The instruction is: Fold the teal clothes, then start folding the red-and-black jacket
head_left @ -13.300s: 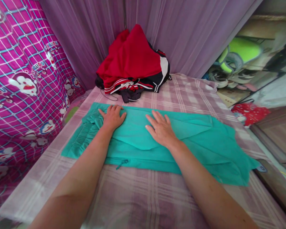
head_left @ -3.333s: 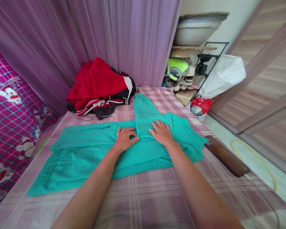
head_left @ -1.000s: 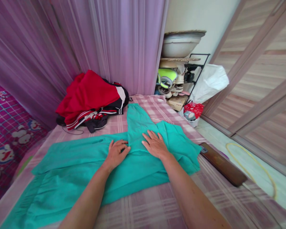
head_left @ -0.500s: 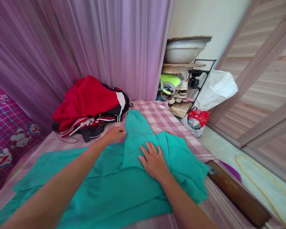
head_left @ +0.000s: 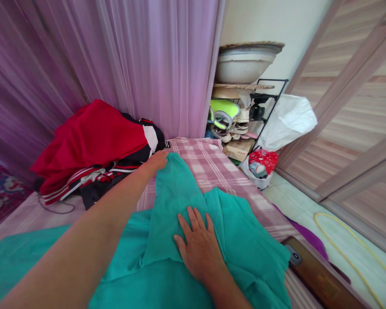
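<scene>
A teal garment (head_left: pixel 180 206) lies spread over the near part of a bed covered by a pink plaid sheet (head_left: pixel 212 165), with 1 narrow leg of the cloth folded up so that it runs from the near middle toward the far edge. The right hand (head_left: pixel 197 246) lies palm down on this folded leg, near the middle of the scene, its fingers flat and slightly spread, pressing the cloth without gripping it. The left hand (head_left: pixel 156 161) is stretched far out along the left side of the leg and touches its far end; the fingers look curled around the hem, though whether they actually pinch the cloth cannot be told from this angle.

Just left of the left hand sits a heap of red, black and white clothes (head_left: pixel 93 146), and a purple curtain (head_left: pixel 131 64) hangs behind it. To the far right, beyond the bed, a black rack (head_left: pixel 270 92) holds shoes (head_left: pixel 227 120) and bears a large basin (head_left: pixel 244 64) on top. A white plastic bag (head_left: pixel 287 122) leans beside the rack, with a small red bag (head_left: pixel 262 161) on the floor below. A brown wooden board (head_left: pixel 321 281) lies along the near right edge of the bed.
</scene>
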`<state>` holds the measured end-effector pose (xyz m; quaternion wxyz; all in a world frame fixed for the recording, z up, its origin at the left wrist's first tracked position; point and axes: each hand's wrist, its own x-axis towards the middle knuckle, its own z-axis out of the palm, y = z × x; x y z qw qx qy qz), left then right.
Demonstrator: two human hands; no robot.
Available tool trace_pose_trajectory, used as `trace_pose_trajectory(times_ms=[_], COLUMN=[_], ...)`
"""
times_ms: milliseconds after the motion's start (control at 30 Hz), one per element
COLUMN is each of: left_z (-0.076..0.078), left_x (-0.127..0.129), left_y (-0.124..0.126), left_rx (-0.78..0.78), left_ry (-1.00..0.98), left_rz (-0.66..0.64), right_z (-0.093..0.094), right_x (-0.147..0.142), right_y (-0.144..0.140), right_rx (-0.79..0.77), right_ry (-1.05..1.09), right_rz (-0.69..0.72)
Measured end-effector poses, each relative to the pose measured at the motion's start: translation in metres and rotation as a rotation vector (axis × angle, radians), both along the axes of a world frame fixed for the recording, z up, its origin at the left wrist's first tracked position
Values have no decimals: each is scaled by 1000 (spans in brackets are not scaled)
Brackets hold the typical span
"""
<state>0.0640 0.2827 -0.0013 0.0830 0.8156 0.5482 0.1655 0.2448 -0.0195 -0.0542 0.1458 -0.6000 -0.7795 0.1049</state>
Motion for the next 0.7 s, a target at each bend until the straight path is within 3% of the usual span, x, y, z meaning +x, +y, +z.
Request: trace_pose_trajectory(times_ms=[167, 333, 700], left_z=[-6, -6, -1], left_x=[20, 22, 16], left_y=[23, 24, 17], left_rx=[-113, -159, -178], left_ry=[241, 374, 366], left_rz=[129, 208, 304], right_z=[1, 3, 5], right_x=[1, 1, 0], right_y=[-2, -2, -2], right_rx=[5, -15, -18], right_ry=[39, 45, 49], right_rz=[0, 1, -9])
